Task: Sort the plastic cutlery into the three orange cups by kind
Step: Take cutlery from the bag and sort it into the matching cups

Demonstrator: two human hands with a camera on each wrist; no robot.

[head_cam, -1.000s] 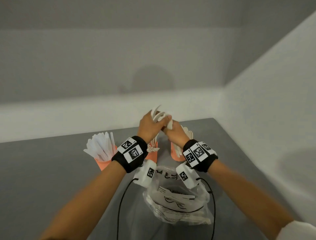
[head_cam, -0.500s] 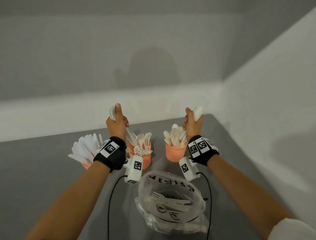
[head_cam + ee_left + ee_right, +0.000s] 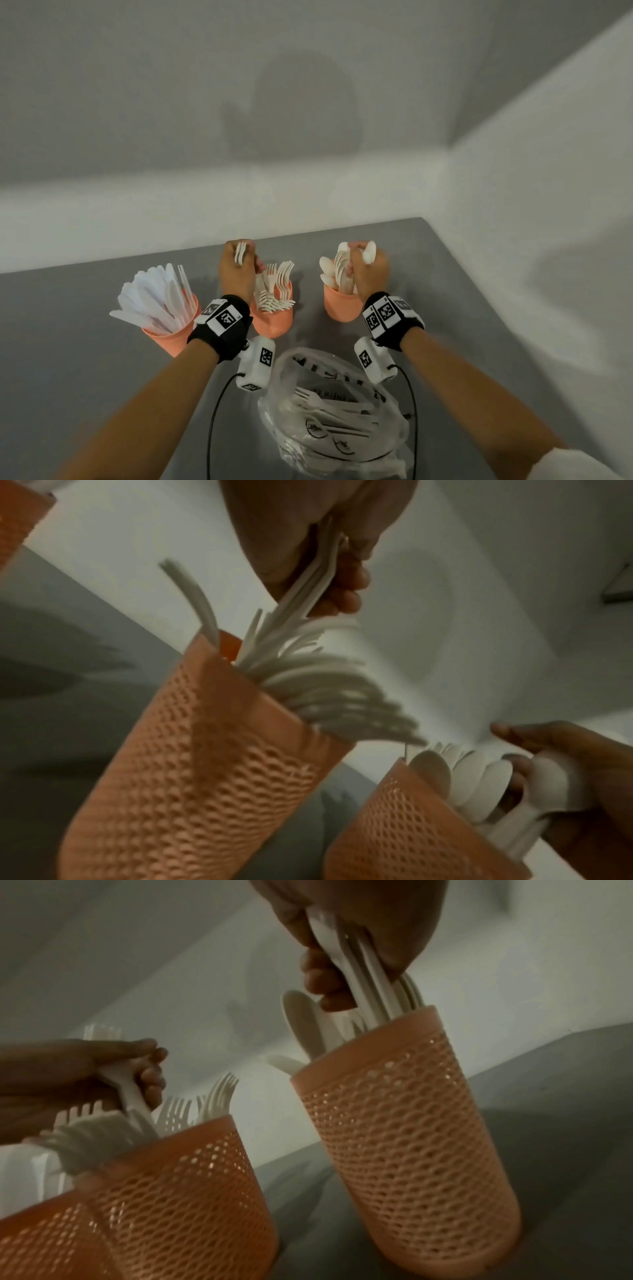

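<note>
Three orange mesh cups stand in a row on the grey table. The left cup (image 3: pixel 171 337) holds white knives, the middle cup (image 3: pixel 274 323) forks, the right cup (image 3: pixel 337 308) spoons. My left hand (image 3: pixel 239 265) grips a few white forks (image 3: pixel 308 582) by the handles, their lower ends down among the forks in the middle cup (image 3: pixel 192 764). My right hand (image 3: pixel 368 269) grips a few white spoons (image 3: pixel 363 969), handles down inside the right cup (image 3: pixel 411 1137). The spoon bowls (image 3: pixel 370 251) stick up above my fist.
A clear plastic bag (image 3: pixel 335 411) with more white cutlery lies near me between my forearms. A pale wall runs behind the cups, and a second wall borders the table's right side. Bare grey tabletop (image 3: pixel 68 377) spreads to the left.
My hands were together above the cups with one bunch of cutlery. They split apart, left with forks, right with spoons, and have now come down onto the middle and right cups.
</note>
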